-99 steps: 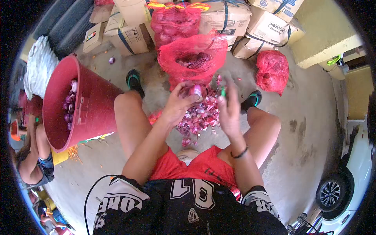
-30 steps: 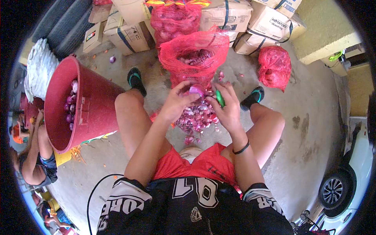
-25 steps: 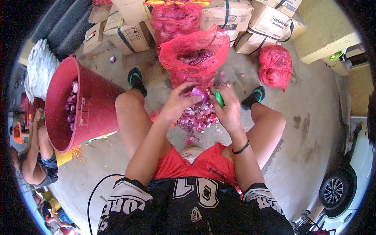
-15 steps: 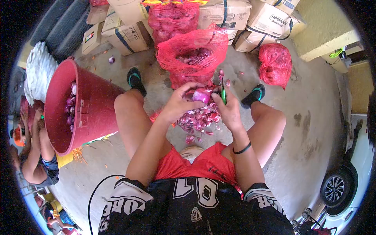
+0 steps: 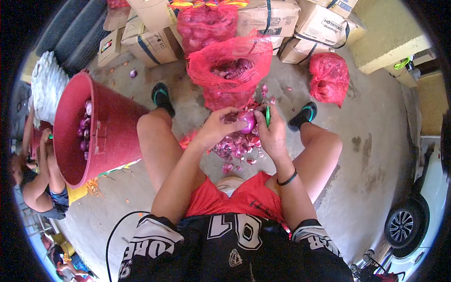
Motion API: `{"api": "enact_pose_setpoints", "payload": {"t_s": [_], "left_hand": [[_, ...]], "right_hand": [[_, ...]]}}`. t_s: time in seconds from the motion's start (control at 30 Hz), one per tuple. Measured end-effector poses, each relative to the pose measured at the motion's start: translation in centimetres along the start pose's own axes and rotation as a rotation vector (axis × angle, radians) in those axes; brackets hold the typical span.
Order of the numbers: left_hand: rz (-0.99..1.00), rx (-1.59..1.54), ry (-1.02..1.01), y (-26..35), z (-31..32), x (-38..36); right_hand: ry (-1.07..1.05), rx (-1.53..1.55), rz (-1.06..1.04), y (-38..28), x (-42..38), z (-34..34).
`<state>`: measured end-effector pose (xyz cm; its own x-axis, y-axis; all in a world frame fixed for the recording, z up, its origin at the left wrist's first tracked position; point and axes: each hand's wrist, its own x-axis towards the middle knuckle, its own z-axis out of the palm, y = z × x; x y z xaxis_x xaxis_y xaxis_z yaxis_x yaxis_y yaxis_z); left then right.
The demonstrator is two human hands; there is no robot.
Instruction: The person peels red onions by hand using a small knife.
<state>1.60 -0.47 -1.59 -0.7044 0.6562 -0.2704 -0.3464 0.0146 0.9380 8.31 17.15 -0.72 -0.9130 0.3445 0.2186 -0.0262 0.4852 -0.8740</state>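
Note:
Between my hands is a shiny purple-red onion (image 5: 247,122). My left hand (image 5: 218,128) is closed around its left side. My right hand (image 5: 272,130) grips a green-handled knife (image 5: 268,115), its thumb against the onion's right side; the blade can hardly be made out. Below them a heap of onion skins (image 5: 235,146) lies on the floor between my legs. Just beyond my hands stands an open red mesh sack (image 5: 229,70) with onions inside.
To the left a big red tub (image 5: 112,136) leans with its mouth sideways, peeled onions (image 5: 85,129) inside. Behind it sits another person (image 5: 41,188). Cardboard boxes (image 5: 268,19) and a full onion sack (image 5: 206,28) line the back. A red bag (image 5: 329,77) lies right; a car (image 5: 425,207) stands far right.
The onion has turned in my left hand and shifted slightly right. My right hand has tilted the knife, so its blade shows less. The person at left has shifted posture.

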Motion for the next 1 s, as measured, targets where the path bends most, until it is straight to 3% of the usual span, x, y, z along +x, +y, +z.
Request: {"api": "enact_pose_setpoints", "payload": {"t_s": [0.13,0.33,0.53,0.73,0.83,1.0], "left_hand": [[0.113,-0.053,-0.085,0.5,0.4,-0.4],[0.038,-0.166,-0.081,0.0,0.5,-0.2],[0.139,-0.193,-0.107,-0.5,0.3,0.1],[0.077,-0.5,-0.171,-0.1,0.2,-0.3],[-0.022,-0.457,-0.243,0.6,-0.4,-0.5],[-0.002,-0.299,-0.143,0.6,-0.1,-0.6]], "right_hand": [[0.065,0.123,0.096,1.5,0.3,0.3],[0.033,0.114,0.092,1.1,0.2,0.0],[0.108,0.257,0.205,1.4,0.8,-0.3],[0.132,0.425,0.334,1.5,1.4,-1.6],[0.097,0.58,0.394,-0.4,1.4,-2.5],[0.155,0.702,0.376,-0.6,1.7,-3.2]]}}
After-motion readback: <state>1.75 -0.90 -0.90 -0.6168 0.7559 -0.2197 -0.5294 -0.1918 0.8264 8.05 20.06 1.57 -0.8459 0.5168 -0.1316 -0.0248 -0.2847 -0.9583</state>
